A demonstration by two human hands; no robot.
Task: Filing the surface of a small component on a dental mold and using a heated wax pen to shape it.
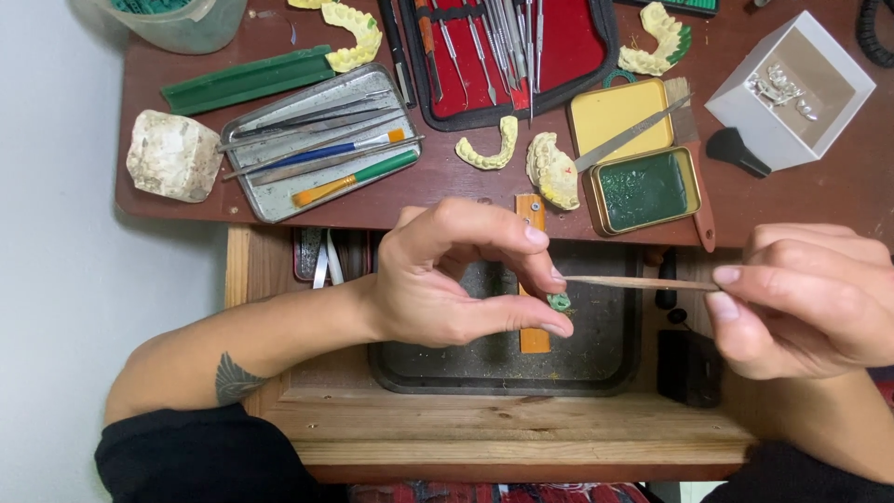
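Left hand pinches a small green wax piece between thumb and fingertips, held over the dark rectangular tray set in the wooden drawer below the table's near edge. Right hand is closed on a thin, straight carving tool, gripped at its right end between thumb and forefinger; the tip meets the wax piece. An orange-brown wooden peg runs from the table's near edge out over the tray, just behind the wax.

On the brown table:
- Near the left edge: a rough, off-white plaster block.
- Beside it: a dull metal tray with slim metal instruments plus blue-, green- and orange-handled tools.
- Behind that: a long green wax bar.
- Far edge, centre: an open case with red lining, steel hand tools in a row.
- Yellow plaster dental casts, arch-shaped, scattered near the middle and at the far edge.
- Right of centre: an open hinged tin. Its near half is filled with dark green wax, its far half is plain yellow with a flat metal blade lying across it.
- Near the right edge: a white square box holding small shiny metal parts.
- Far left corner: a translucent tub, contents green, unclear.
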